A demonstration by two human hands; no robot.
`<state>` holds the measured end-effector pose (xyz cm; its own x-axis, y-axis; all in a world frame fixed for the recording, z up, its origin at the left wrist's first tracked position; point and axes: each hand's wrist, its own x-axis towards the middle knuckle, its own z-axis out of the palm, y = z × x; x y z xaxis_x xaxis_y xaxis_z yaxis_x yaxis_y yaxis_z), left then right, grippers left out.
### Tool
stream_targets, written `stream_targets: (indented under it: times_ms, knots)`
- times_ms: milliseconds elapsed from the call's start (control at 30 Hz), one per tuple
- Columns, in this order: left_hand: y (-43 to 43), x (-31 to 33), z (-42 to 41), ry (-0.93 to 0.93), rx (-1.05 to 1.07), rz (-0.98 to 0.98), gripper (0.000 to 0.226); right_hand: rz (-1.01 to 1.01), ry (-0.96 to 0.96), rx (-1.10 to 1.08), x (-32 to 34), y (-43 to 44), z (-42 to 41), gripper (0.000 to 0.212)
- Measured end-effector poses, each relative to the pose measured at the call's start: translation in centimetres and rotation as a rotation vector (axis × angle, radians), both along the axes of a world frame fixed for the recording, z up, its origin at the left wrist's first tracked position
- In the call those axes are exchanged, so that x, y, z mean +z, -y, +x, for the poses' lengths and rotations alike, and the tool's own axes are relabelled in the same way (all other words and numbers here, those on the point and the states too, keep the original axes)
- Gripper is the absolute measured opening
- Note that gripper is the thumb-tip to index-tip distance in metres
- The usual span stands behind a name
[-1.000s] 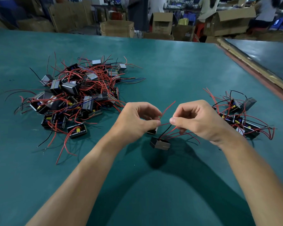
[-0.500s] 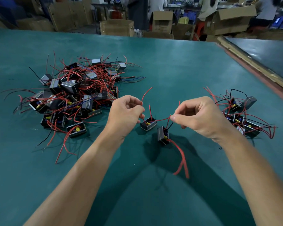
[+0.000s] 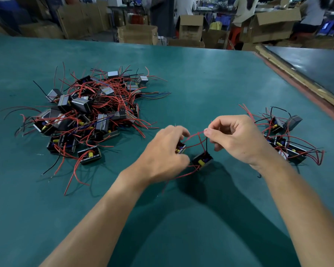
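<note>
The left hand [image 3: 162,157] clutches a small black module [image 3: 180,148], right of the big pile [image 3: 89,114]. The right hand [image 3: 239,139] pinches red wires [image 3: 195,134] farther right of that pile, above a second module [image 3: 202,161] low over the tabletop [image 3: 201,83].

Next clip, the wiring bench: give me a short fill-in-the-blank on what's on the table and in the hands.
1. Most wires in the big pile are ____.
2. The right hand pinches wires; the ____ hand grips a small module.
3. The open module between the hands shows a ____ cylindrical part.
4. Beyond the table stand ____ boxes.
Missing words: red; left; yellow; cardboard.
</note>
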<state>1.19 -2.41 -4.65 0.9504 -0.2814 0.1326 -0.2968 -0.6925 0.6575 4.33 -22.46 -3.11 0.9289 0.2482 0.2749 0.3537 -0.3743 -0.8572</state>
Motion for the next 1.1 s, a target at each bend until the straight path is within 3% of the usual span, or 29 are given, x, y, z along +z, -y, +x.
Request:
stream_targets:
  times_ms: [200,367,533,667,800,967,1100]
  knots:
    - [-0.4,-0.7,0.9,0.196,0.101,-0.006,0.017,0.018,-0.041,-0.074,-0.2,0.0,0.2,0.019]
    - [-1.4,0.2,1.1,0.122,0.152,-0.129,0.041,0.054,-0.189,-0.114,0.2,0.5,0.5,0.021]
    - [-2.2,1.5,1.1,-0.121,0.118,-0.496,0.058,0.017,-0.272,-0.090,0.2,0.9,0.6,0.025]
    - [-2.5,1.5,1.6,-0.207,0.304,-0.670,0.049,-0.094,-0.312,0.033,-0.3,0.3,0.2,0.025]
    - [-1.5,0.4,1.9,-0.048,0.416,-0.506,0.015,-0.160,-0.318,0.101,-0.4,-0.3,-0.3,0.024]
    - [-0.5,-0.4,1.0,0.032,0.119,-0.145,0.033,-0.156,-0.284,0.128,-0.5,-0.8,-0.5,0.022]
    - [-0.4,-0.1,0.3,0.008,-0.003,-0.046,0.040,-0.092,-0.263,0.141,-0.7,-1.1,-0.5,0.023]
